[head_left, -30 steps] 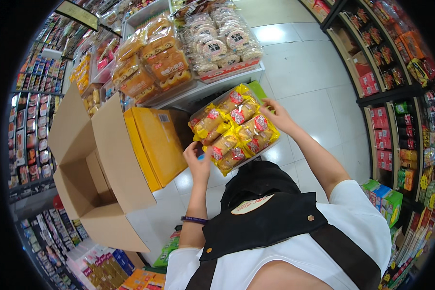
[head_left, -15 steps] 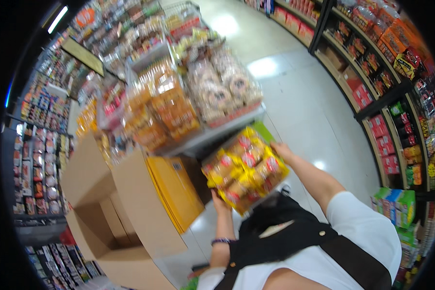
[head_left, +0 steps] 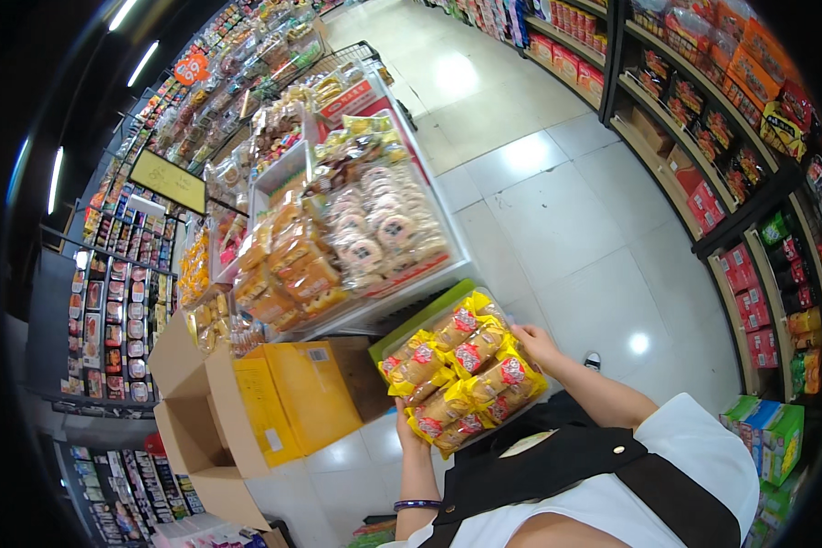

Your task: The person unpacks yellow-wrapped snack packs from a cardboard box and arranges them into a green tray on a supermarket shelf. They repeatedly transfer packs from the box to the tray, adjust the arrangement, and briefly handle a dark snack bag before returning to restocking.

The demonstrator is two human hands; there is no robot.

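In front of my body I hold a pack of several brown rolls (head_left: 461,374) in clear and yellow wrappers with red labels. It is tilted, and what it rests in underneath is mostly hidden. My left hand (head_left: 409,429) grips its near left side, with the fingers partly under it. At the far right side my right hand (head_left: 536,345) is closed on its edge. An open cardboard box (head_left: 233,411) stands to the left of the pack, beside a yellow carton (head_left: 306,397).
A display stand (head_left: 402,292) ahead carries bagged biscuits (head_left: 384,215) and bagged bread (head_left: 301,260). Shelves of packaged goods (head_left: 694,119) line the right side. Tiled floor (head_left: 557,237) lies between them. Colourful cartons (head_left: 765,438) stand at the lower right.
My view has shifted, so the display and boxes sit differently in it. Both hands still hold the pack of rolls, which now looks more level and closer to my body.
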